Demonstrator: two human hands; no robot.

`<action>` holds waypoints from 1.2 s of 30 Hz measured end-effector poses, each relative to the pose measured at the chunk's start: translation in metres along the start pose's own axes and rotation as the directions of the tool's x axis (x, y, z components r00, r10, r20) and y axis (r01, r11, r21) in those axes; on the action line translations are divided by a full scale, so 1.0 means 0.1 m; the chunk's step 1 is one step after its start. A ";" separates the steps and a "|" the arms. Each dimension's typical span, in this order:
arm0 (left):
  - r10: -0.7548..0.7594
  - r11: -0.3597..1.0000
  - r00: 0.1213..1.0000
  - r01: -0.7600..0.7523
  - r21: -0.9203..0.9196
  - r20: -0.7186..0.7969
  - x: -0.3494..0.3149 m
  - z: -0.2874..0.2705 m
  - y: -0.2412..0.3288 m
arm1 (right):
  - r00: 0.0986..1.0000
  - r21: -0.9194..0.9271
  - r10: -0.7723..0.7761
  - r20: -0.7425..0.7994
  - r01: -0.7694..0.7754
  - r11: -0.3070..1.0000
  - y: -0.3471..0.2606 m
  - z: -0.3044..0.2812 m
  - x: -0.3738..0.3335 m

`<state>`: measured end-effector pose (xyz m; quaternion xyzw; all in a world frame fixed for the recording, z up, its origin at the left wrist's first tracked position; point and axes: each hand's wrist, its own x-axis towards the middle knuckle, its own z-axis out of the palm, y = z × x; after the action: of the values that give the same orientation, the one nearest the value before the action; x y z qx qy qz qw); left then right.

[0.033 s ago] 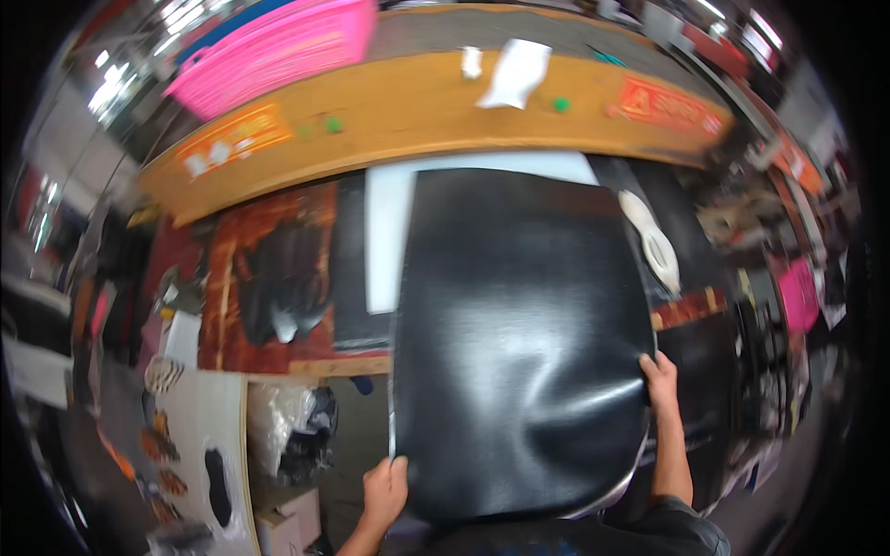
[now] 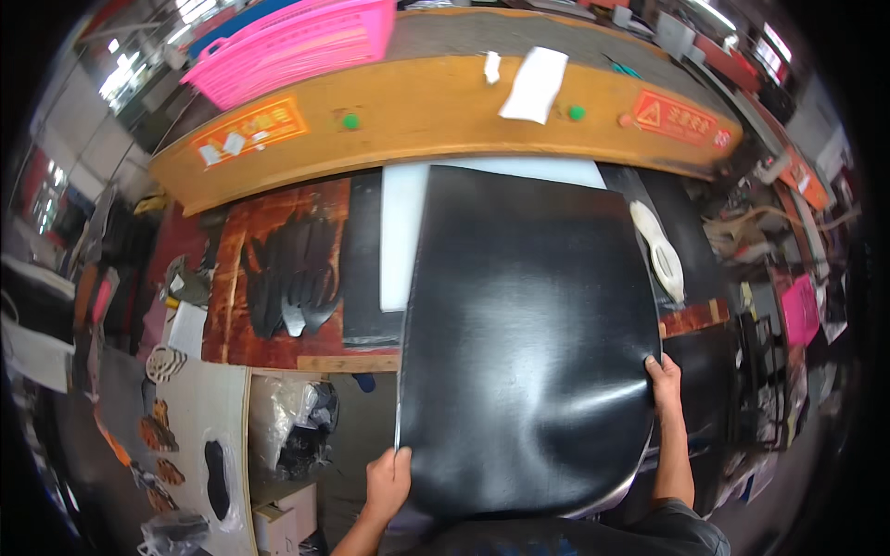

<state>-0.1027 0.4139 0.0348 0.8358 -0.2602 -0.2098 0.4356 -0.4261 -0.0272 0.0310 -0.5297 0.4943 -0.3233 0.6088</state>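
A large glossy black sheet (image 2: pixel 528 324) stretches from my body toward the yellow machine beam, its surface rippled near the lower right. My left hand (image 2: pixel 387 482) grips its left edge low down, thumb on top. Higher up on the opposite edge, my right hand (image 2: pixel 664 382) pinches the sheet between thumb and fingers. The far part of the sheet lies over a white board (image 2: pixel 397 250). A cream sole-shaped cutting die (image 2: pixel 658 252) rests just beyond the sheet's right edge.
The yellow beam (image 2: pixel 445 102) spans the far side, with green buttons and a pink basket (image 2: pixel 297 51) above. Dark cut pieces (image 2: pixel 292 273) lie on the reddish board (image 2: pixel 227 315) at left. A side table (image 2: pixel 199 389) holds a black sole (image 2: pixel 217 480); plastic-wrapped material (image 2: pixel 301 422) sits below.
The whole scene has shifted slightly right and is sharper now. Both hands keep their hold on the black sheet, which stays in nearly the same place.
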 end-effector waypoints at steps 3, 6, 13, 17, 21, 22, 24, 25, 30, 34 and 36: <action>-0.044 0.992 0.999 0.040 -0.122 -0.025 0.48 0.06 0.03 | 0.999 -0.149 0.003 -0.045 -0.010 0.989 -0.27 0.09 0.44; -0.003 0.989 0.999 -0.002 -0.146 -0.033 1.02 0.16 0.05 | 0.992 -0.291 -0.008 -0.122 -0.028 0.956 -0.34 0.19 1.05; -0.191 0.981 0.979 0.189 0.040 0.072 3.48 0.35 0.79 | 0.998 -0.533 -0.044 -0.048 0.011 0.846 -0.90 0.88 3.38; -0.007 0.982 0.997 -0.009 0.191 0.082 4.44 0.34 0.87 | 0.923 -0.128 0.266 0.278 -0.239 0.963 -1.03 0.92 4.19; -0.123 0.932 0.983 0.068 0.357 0.136 4.47 0.28 0.71 | 0.956 -0.196 0.177 0.234 -0.132 0.972 -0.82 0.82 4.07; -0.075 0.938 0.984 0.015 0.346 0.160 4.44 0.27 0.70 | 0.970 -0.161 0.111 0.217 -0.076 0.984 -0.77 0.83 4.00; -0.152 0.902 0.973 0.065 0.427 0.173 4.47 0.28 0.75 | 0.976 -0.324 0.202 0.077 -0.167 0.931 -0.75 0.87 3.97; -0.159 0.897 0.970 0.064 0.438 0.184 4.50 0.29 0.79 | 0.975 -0.340 0.208 0.079 -0.170 0.925 -0.76 0.91 3.99; -0.175 0.878 0.960 0.051 0.477 0.220 4.62 0.33 0.96 | 0.999 -0.474 0.041 0.020 -0.026 0.880 -0.82 1.00 4.17; 0.072 0.817 0.968 -0.195 0.543 0.240 4.58 0.32 0.90 | 0.999 -0.548 0.001 0.052 0.028 0.836 -0.80 1.07 4.18; -0.033 0.837 0.970 -0.105 0.537 0.241 4.60 0.33 0.85 | 0.999 -0.618 -0.046 -0.008 0.031 0.785 -0.86 1.10 4.17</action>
<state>0.2136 0.0683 0.0314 0.8883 -0.3756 -0.2186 0.1486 -0.1852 -0.3939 -0.0002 -0.7058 0.5689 -0.1620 0.3898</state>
